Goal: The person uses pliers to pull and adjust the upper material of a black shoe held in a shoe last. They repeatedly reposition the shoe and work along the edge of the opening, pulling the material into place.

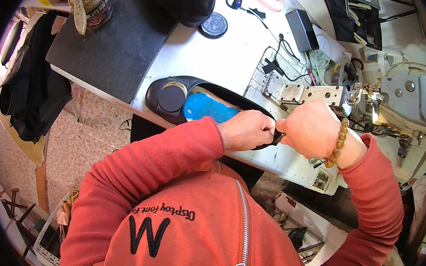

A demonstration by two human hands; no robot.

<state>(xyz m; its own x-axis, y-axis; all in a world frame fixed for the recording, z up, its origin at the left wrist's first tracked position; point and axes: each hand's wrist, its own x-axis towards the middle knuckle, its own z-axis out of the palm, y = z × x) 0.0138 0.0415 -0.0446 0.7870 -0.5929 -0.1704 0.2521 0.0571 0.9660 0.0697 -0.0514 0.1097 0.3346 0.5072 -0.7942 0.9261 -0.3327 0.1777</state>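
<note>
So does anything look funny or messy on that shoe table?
A little. A round black lid sits inside the black shoe that both hands, left hand and right hand, pinch at its back end. A stick lies askew across an open jar. Nothing looks spilled or broken.

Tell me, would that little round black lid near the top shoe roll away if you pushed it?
Probably not. The round black lid lies flat on the white table, so a push would likely slide it. It looks thin and small, so probably light. Tipped onto its edge, it might roll.
</note>
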